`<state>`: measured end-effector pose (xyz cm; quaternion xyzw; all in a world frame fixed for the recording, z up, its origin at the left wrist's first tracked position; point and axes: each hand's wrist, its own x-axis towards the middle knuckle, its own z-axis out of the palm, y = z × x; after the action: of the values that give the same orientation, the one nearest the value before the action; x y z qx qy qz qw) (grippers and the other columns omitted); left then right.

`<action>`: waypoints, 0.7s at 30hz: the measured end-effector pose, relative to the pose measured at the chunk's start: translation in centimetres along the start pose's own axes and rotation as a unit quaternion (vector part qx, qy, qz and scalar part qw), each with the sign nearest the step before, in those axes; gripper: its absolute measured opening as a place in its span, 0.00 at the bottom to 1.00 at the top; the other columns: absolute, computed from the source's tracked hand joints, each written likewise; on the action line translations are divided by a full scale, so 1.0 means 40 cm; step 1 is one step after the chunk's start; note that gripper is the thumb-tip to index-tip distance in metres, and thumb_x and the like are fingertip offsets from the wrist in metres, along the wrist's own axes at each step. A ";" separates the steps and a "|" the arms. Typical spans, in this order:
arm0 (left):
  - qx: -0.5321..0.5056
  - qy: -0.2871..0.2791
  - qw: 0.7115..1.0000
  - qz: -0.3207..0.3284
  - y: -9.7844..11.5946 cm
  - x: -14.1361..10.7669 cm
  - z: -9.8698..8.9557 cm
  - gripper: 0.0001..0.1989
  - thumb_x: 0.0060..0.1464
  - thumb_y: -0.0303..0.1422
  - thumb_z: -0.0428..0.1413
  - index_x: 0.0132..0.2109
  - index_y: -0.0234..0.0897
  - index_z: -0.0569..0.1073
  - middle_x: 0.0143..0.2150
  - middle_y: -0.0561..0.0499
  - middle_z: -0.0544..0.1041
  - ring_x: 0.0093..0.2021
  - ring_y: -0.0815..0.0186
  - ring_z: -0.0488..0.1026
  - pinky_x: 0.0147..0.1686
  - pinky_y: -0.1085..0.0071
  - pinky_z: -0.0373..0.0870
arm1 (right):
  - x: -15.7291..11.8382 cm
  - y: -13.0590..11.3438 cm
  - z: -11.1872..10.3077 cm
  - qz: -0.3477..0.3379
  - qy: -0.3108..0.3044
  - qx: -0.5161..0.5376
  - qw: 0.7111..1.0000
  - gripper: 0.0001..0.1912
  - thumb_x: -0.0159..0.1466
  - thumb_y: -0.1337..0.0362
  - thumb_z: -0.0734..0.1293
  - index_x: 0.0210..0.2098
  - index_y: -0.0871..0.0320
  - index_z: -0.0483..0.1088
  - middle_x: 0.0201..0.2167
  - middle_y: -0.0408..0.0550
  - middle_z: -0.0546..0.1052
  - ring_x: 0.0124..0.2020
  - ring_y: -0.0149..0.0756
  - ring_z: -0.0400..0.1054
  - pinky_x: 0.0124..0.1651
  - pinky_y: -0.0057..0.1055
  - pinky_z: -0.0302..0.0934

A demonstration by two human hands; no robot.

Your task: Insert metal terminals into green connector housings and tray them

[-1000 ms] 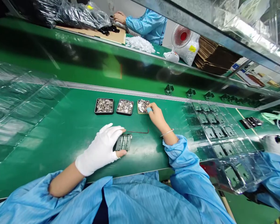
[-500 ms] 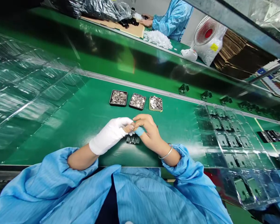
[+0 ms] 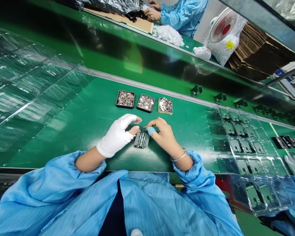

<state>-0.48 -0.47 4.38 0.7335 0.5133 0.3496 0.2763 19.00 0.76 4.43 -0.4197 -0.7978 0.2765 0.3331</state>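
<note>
I'm watching the slotted part lying between my hands, which are now standing apart after meeting over it. My left hand is curving open beside it; my right hand is pinching a thin piece, fingers nearly closed.

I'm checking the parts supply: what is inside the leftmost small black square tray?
The small black square tray holds a heap of small, shiny, silver-coloured metal pieces. The heap covers the tray's floor, so what lies beneath cannot be seen.
</note>
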 end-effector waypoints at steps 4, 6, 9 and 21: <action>-0.086 -0.121 0.988 -0.047 -0.032 0.002 0.026 0.19 0.53 0.39 0.48 0.47 0.36 0.74 0.47 0.47 0.79 0.48 0.58 0.74 0.51 0.62 0.71 | -0.016 0.013 0.018 -0.011 -0.010 -0.038 0.999 0.04 0.60 0.70 0.63 0.32 0.54 0.68 0.36 0.47 0.76 0.42 0.38 0.68 0.50 0.39 0.60; -0.091 -0.134 0.985 -0.063 -0.037 0.000 0.034 0.18 0.53 0.40 0.47 0.44 0.36 0.75 0.44 0.47 0.79 0.46 0.58 0.75 0.49 0.63 0.71 | -0.023 0.015 0.032 -0.012 -0.015 -0.073 0.997 0.05 0.59 0.70 0.63 0.32 0.55 0.67 0.36 0.47 0.75 0.42 0.39 0.67 0.51 0.41 0.58; -0.089 -0.122 0.985 -0.078 -0.032 -0.005 0.039 0.18 0.53 0.40 0.47 0.43 0.35 0.74 0.43 0.47 0.79 0.44 0.58 0.75 0.47 0.63 0.71 | -0.027 0.015 0.048 0.001 -0.012 -0.114 0.993 0.06 0.58 0.71 0.62 0.33 0.54 0.66 0.36 0.47 0.74 0.42 0.41 0.66 0.54 0.43 0.57; -0.122 -0.101 0.984 -0.085 -0.031 -0.009 0.043 0.16 0.53 0.42 0.49 0.40 0.36 0.73 0.40 0.48 0.78 0.42 0.59 0.74 0.45 0.65 0.70 | -0.023 0.019 0.065 0.013 -0.003 -0.058 0.998 0.07 0.56 0.73 0.60 0.31 0.55 0.63 0.36 0.48 0.73 0.42 0.40 0.66 0.50 0.41 0.58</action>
<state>0.12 -0.49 2.31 0.6793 0.4966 0.3095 0.4430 17.80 -0.09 1.98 -0.4477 -0.8081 0.2351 0.3022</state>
